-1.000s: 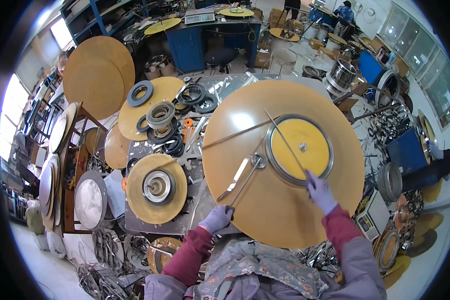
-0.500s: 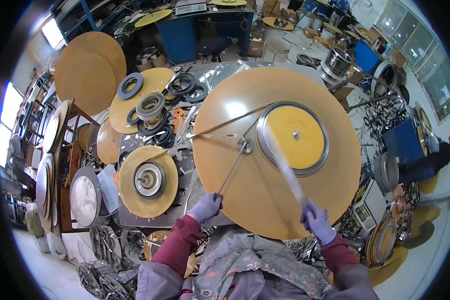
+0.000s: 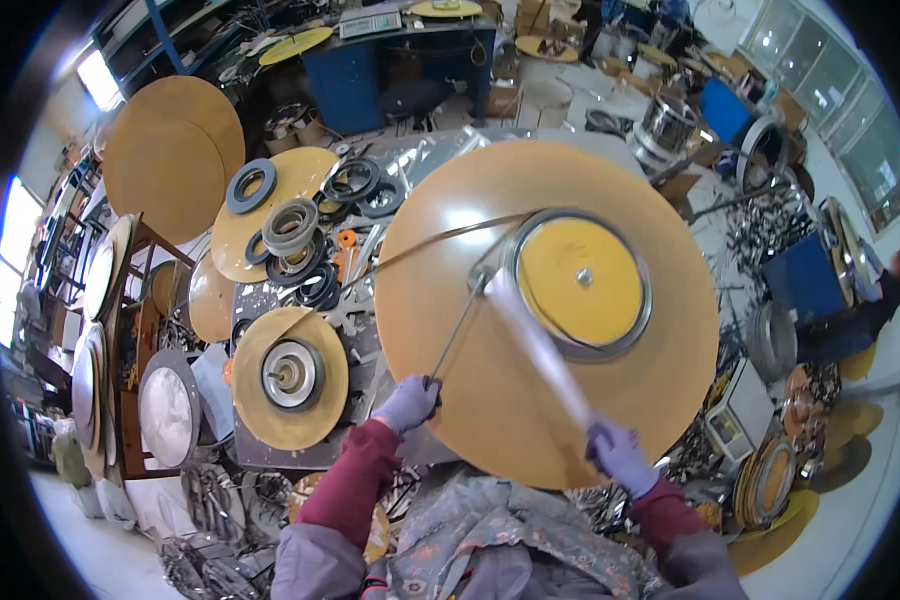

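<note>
My left hand (image 3: 408, 403), in a pale purple glove, is closed around a thin metal rod (image 3: 456, 333). A small round roller (image 3: 481, 278) sits at the rod's far end, over the big tan disc (image 3: 665, 390). In my gloved right hand (image 3: 622, 458) is a long pale flat bar (image 3: 548, 362), smeared by motion, its tip close to the roller. On the disc, a metal ring coil (image 3: 638, 330) surrounds a yellow round plate (image 3: 580, 285). A thin band (image 3: 440, 238) stretches from the coil leftward to a smaller disc (image 3: 320, 420), which carries a metal ring (image 3: 295, 374).
Dark and grey rings (image 3: 290, 228) are stacked on the table's left, near orange pieces (image 3: 346, 255). Large round boards (image 3: 160, 150) lean at the left. Metal scrap (image 3: 770, 235) is piled at the right. A blue desk (image 3: 345, 90) stands behind; another person's arm (image 3: 860, 325) shows at far right.
The pale bar has swung left, its tip passing from the yellow plate's edge to near the roller. My right hand has moved slightly left and down. The whole view has shifted a little.
</note>
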Motion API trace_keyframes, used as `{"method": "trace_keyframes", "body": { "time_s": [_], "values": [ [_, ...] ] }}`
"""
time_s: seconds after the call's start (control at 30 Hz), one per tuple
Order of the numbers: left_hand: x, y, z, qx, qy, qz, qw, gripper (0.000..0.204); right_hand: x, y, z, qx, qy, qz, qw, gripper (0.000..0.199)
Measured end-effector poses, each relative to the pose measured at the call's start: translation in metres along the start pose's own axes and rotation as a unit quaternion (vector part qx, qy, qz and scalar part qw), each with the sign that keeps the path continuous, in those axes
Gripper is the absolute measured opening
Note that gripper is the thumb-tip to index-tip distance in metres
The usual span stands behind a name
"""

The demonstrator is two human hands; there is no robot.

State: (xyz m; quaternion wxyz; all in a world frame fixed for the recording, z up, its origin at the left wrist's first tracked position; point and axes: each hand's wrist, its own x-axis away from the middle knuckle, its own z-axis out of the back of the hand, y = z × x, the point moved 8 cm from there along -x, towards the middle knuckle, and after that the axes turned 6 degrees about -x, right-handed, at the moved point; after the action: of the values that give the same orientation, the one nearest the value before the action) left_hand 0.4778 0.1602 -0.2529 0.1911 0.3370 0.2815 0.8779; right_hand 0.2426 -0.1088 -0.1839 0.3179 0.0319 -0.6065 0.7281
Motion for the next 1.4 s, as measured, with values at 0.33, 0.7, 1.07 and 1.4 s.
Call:
{"method": "trace_keyframes", "body": {
  "time_s": [0.33, 0.7, 1.07, 1.4],
  "values": [
    [-0.059, 0.046, 0.043, -0.068, 0.032, -0.049, 0.996, 0.038, -0.02, -0.012, -0.013, 0.134, -0.015, 0.03, 0.99, 0.046],
    [-0.022, 0.073, -0.008, -0.026, -0.014, -0.091, 0.995, 0.034, 0.047, 0.028, 0.088, 0.42, 0.212, 0.116, 0.875, 0.049],
    [0.164, -0.034, -0.024, 0.002, 0.041, 0.038, 0.998, 0.024, 0.07, 0.083, 0.099, 0.374, 0.189, 0.046, 0.907, 0.048],
    [0.296, -0.134, -0.048, 0.163, 0.068, 0.274, 0.946, 0.035, 0.071, 0.098, 0.103, 0.391, 0.162, 0.044, 0.905, 0.049]
  ]
}}
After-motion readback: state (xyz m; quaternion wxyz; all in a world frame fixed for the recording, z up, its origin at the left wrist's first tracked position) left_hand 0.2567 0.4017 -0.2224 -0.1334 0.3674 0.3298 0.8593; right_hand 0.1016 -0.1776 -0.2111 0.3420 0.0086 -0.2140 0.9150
